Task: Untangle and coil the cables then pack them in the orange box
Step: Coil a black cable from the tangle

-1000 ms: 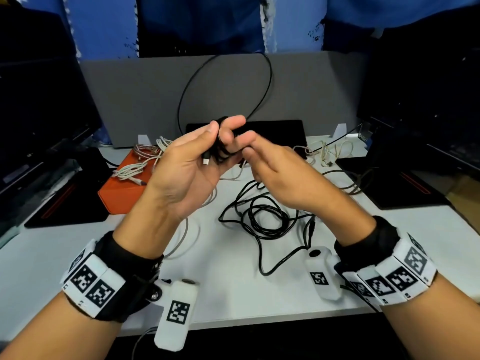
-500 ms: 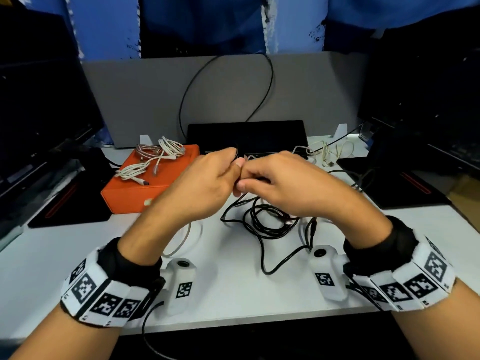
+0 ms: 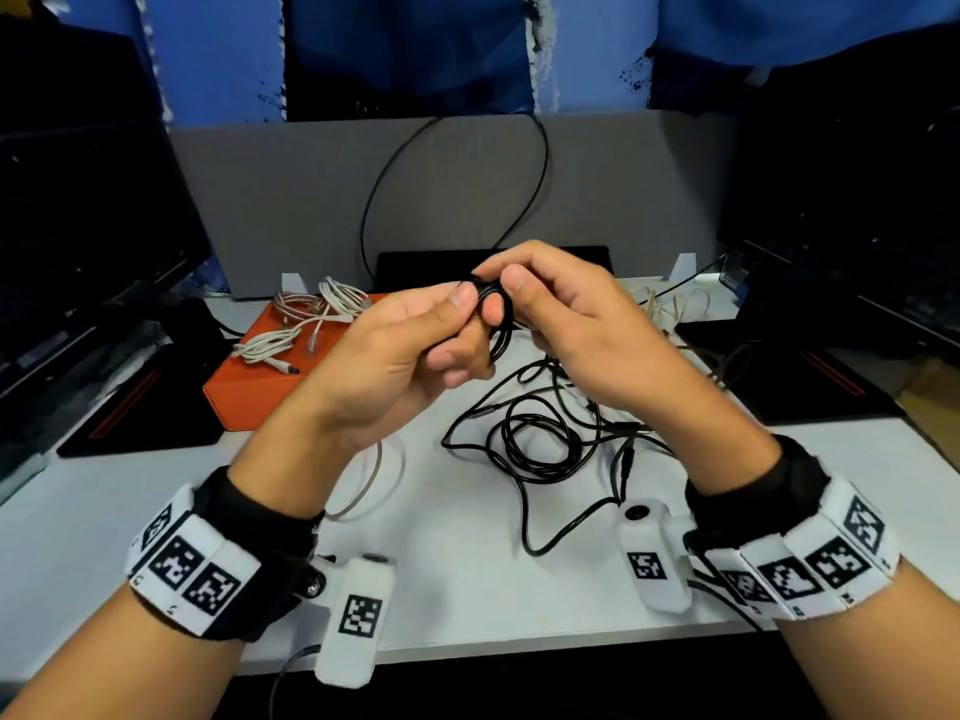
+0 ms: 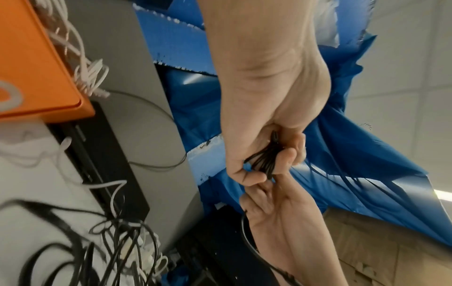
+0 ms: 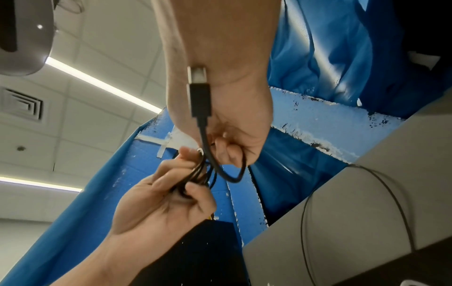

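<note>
I hold a small coil of black cable above the white table with both hands. My left hand grips the bundled loops between thumb and curled fingers. My right hand pinches the same coil from the right. Its USB plug lies against my right palm, with one loop hanging below. A tangle of black cable lies on the table under my hands. The orange box sits shut at the left, with white and pink cables on its lid.
A grey cable loop lies by my left wrist. Thin white cables sit at the back right. A grey partition with a black cable looped against it closes the back. Dark screens stand at both sides.
Both hands dipped toward the table half a second ago and have now risen again. The black coil is back in view, pinched between both hands.
</note>
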Available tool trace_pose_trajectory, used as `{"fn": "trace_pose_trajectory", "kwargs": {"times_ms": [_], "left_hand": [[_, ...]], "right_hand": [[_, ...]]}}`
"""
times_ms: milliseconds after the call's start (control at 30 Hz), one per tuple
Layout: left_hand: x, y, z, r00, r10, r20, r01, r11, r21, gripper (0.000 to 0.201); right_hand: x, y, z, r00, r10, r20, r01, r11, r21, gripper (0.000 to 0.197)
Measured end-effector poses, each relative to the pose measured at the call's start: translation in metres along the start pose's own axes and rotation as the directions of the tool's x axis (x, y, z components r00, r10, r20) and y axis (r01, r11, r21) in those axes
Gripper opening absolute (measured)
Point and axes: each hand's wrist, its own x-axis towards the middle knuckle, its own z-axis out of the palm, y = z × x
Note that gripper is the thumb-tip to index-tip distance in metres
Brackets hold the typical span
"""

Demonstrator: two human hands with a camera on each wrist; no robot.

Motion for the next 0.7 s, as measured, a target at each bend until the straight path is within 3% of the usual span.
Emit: {"fn": "trace_pose_trajectory", "kwargs": {"times_ms": [100,200,267,433,600,667,700], "left_hand": [[0.001,-0.004,0.006,0.999,-0.029,0.029,0.034,0.973,-0.229,0.026],[0.001,-0.003,0.008,0.999,-0.035,0.028,0.042,0.957,-0.286,0.026],[0.001,-0.001,0.008,0.999,-0.036,0.016,0.039,0.955,-0.293,0.027],[-0.003,0.005,0.007,0.999,-0.030,0.020,0.034,0.973,-0.228,0.029],[-0.009,0.016,0.010,1.000,-0.029,-0.011,0.029,0.999,-0.043,0.035],[-0.010,0.017,0.012,0.999,-0.026,-0.021,0.025,0.997,-0.073,0.037],[-0.009,0.017,0.013,1.000,-0.009,-0.020,0.007,0.994,-0.105,0.037]], "right_hand": [[-0.002,0.001,0.008,0.998,0.063,-0.011,-0.063,0.997,0.036,0.035],[-0.004,-0.003,0.010,0.987,0.157,0.037,-0.161,0.974,0.161,0.053],[-0.006,-0.007,0.010,0.985,0.161,0.064,-0.170,0.968,0.183,0.053],[-0.009,-0.013,0.010,1.000,0.010,-0.005,-0.010,0.997,-0.072,0.036],[-0.009,-0.018,0.003,0.995,-0.077,0.061,0.091,0.961,-0.262,0.033],[-0.011,-0.022,0.004,0.994,-0.103,0.048,0.111,0.967,-0.231,0.035],[-0.012,-0.024,0.007,0.994,-0.105,0.024,0.108,0.986,-0.128,0.034]]}}
